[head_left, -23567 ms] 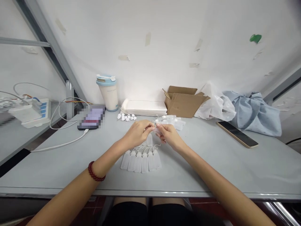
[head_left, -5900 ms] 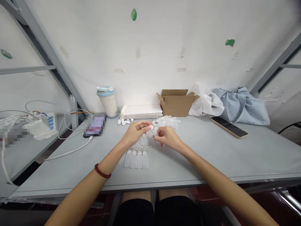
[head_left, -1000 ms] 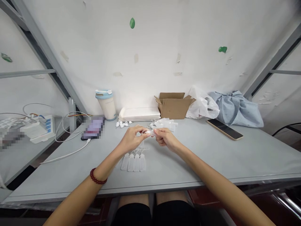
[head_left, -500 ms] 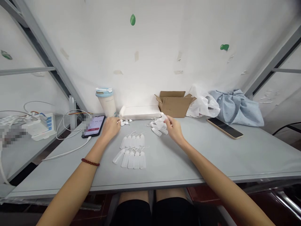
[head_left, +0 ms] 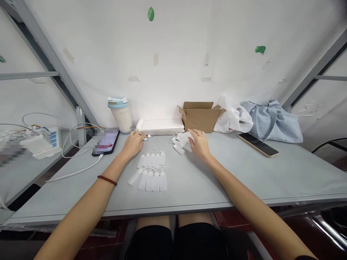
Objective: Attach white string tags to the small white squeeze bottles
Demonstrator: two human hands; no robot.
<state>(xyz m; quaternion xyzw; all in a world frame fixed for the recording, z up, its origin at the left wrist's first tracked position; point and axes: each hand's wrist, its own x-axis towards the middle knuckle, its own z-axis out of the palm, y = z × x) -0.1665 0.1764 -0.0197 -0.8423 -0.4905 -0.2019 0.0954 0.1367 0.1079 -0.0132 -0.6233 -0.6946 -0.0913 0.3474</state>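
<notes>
My left hand is at the back of the desk, its fingers drawn together over small white caps; what lies under the fingertips is hidden. My right hand is at a loose pile of small translucent white bottles, thumb and fingers closed around one translucent bottle. Between the hands and nearer to me, several more bottles with thin white loops lie side by side in two rows, a back row and a front row. The leftmost front bottle is tilted.
Behind are a white stack, an open cardboard box and a cup with blue lid. A plugged-in phone lies left; another phone, a plastic bag and blue cloth are right.
My left hand has shifted slightly right, farther over the small white caps. My right hand's fingers reach farther over the pile of bottles. The view has tilted a little.
</notes>
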